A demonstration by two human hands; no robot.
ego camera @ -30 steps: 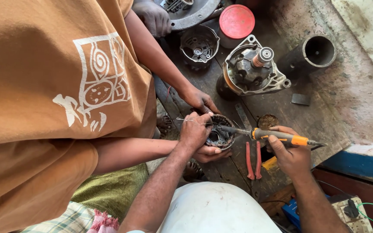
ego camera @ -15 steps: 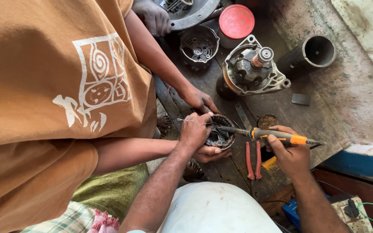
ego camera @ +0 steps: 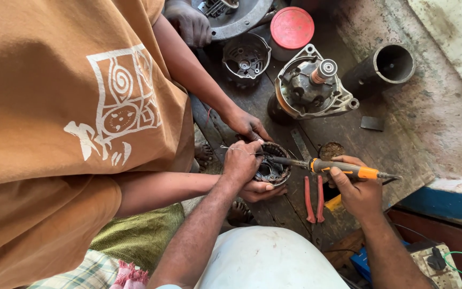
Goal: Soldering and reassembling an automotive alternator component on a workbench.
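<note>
1. I am closing my right hand in a full grip around the orange-and-black soldering iron, which is lying nearly level with its tip reaching left into the round stator ring.
2. I am pinching my left hand narrowly on the ring's left rim and a thin wire; exactly what the fingertips are gripping I cannot tell.
3. A co-worker's hands are cupping the ring from below and above, crowding its far edge.
4. Red-handled pliers are lying just beside my right hand, near the front edge of the wooden surface.
5. An alternator housing, a red lid and a dark pipe are standing well apart, leaving open room to the right.
</note>
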